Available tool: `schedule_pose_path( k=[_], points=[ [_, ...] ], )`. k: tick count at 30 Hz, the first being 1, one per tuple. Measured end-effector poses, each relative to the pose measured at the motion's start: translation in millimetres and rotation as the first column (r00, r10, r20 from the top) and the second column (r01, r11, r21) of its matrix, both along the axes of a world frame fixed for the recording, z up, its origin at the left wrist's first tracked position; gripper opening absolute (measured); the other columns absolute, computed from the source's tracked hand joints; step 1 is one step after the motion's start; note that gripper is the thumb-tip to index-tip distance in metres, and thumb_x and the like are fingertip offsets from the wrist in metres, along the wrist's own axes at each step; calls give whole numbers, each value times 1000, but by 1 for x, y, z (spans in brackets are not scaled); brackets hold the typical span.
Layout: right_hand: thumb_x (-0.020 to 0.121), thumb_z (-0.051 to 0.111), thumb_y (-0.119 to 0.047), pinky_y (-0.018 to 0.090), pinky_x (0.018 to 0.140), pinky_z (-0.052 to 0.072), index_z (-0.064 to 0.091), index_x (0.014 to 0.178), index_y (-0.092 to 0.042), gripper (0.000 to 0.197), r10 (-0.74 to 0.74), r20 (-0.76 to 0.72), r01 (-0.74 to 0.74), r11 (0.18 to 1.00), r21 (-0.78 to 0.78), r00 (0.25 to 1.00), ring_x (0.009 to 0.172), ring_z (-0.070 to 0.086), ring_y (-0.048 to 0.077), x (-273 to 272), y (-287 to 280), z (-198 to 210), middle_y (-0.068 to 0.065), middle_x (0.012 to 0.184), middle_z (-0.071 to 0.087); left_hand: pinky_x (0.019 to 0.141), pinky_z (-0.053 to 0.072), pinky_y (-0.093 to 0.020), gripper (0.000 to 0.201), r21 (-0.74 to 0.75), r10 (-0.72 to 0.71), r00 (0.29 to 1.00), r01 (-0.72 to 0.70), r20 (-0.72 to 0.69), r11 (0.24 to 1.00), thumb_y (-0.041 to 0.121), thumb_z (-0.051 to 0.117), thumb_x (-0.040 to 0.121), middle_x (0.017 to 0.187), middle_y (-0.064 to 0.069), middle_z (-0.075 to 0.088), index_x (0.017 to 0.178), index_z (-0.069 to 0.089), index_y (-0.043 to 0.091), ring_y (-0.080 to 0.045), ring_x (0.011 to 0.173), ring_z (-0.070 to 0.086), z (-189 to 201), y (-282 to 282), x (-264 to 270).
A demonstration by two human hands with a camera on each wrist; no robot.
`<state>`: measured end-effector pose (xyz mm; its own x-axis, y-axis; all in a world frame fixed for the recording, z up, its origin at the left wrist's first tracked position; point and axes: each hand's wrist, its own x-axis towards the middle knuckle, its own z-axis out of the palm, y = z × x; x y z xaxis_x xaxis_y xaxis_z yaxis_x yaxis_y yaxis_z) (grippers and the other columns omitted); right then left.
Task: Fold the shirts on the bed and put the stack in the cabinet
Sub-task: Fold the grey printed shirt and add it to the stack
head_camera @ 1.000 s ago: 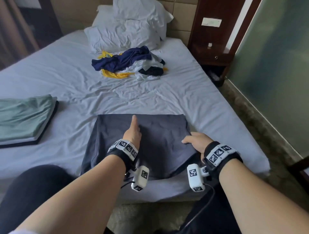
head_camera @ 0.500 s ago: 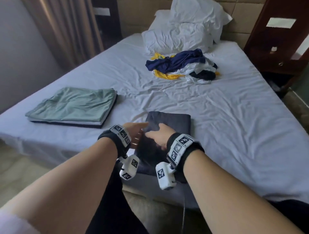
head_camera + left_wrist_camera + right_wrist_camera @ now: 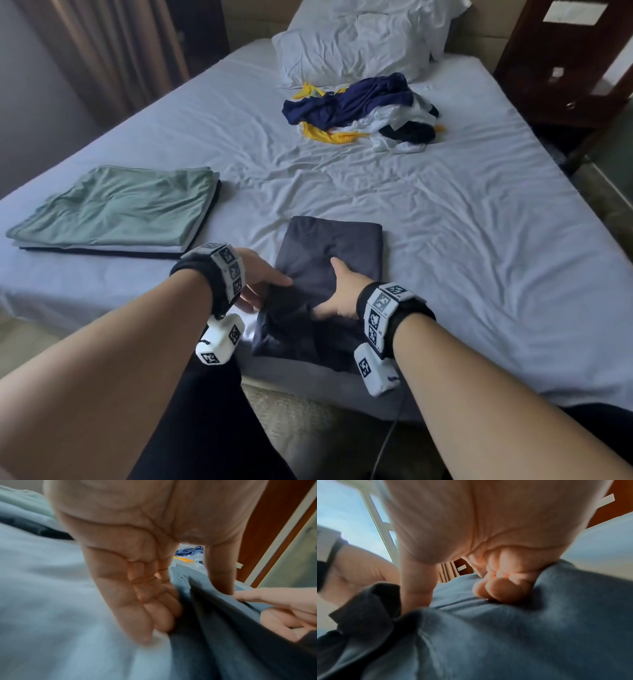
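Two hands on the folded dark grey shirt (image 3: 329, 270) at the bed's (image 3: 462, 257) near edge: left hand (image 3: 262, 281) pinching its left side, thumb over, fingers (image 3: 154, 609) under; right hand (image 3: 339, 291) gripping it, fingers (image 3: 501, 588) curled. Green-topped stack (image 3: 116, 209) off left, unfolded pile (image 3: 363, 109) by pillows (image 3: 359, 37).

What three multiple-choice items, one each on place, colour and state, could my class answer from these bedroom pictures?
1. Where is the unfolded pile of clothes?
A. by the pillows
B. on the floor
C. on the folded stack

2. What colour tops the folded stack?
A. yellow
B. green
C. white

3. What holds the dark grey shirt?
A. nothing
B. one hand
C. both hands

Key: 1 A, it lies just before the pillows; 2 B, a green shirt lies uppermost; 3 C, left hand and right hand both grip it.
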<state>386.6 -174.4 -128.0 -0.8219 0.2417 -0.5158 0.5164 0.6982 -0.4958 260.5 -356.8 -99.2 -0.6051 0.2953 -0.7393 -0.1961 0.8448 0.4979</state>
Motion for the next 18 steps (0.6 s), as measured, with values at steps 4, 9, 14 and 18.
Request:
schedule_pose_path(
  k=[4, 9, 14, 18],
  points=[
    [55, 89, -59, 47, 111, 41, -19, 157, -32, 151, 13, 77, -19, 997, 73, 997, 139, 42, 33, -4, -9, -4, 12, 160, 25, 79, 64, -46, 44, -40, -52, 995, 49, -80, 998, 30, 97, 65, 69, -16, 64, 77, 69, -1, -29, 70, 67, 1, 2, -8],
    [50, 88, -64, 51, 111, 37, -26, 155, -31, 158, 3, 96, -21, 983, 181, 995, 141, 37, 33, 4, -32, -12, 9, 158, 15, 82, 63, -40, 35, 51, 45, 999, -46, 16, 998, 19, 90, 77, 87, -16, 77, 97, 72, -5, -27, 77, 74, -6, -5, -1],
    [40, 83, -73, 54, 111, 37, -28, 152, -38, 162, -13, 103, -2, 990, 139, 995, 144, 33, 35, 1, -29, -13, 5, 161, 12, 94, 59, -44, 42, 171, 72, 994, -85, 86, 982, 23, 89, 78, 100, -16, 78, 108, 74, -2, -31, 99, 75, -10, -12, 14],
    [32, 82, -75, 54, 110, 39, -20, 155, -39, 164, 28, 78, -37, 993, 114, 997, 144, 34, 37, 5, -31, -9, 8, 161, 14, 94, 59, -50, 57, 295, 122, 992, -118, 5, 948, 15, 91, 68, 105, -17, 76, 119, 67, 5, -34, 97, 75, -14, -6, 27]
  ],
)
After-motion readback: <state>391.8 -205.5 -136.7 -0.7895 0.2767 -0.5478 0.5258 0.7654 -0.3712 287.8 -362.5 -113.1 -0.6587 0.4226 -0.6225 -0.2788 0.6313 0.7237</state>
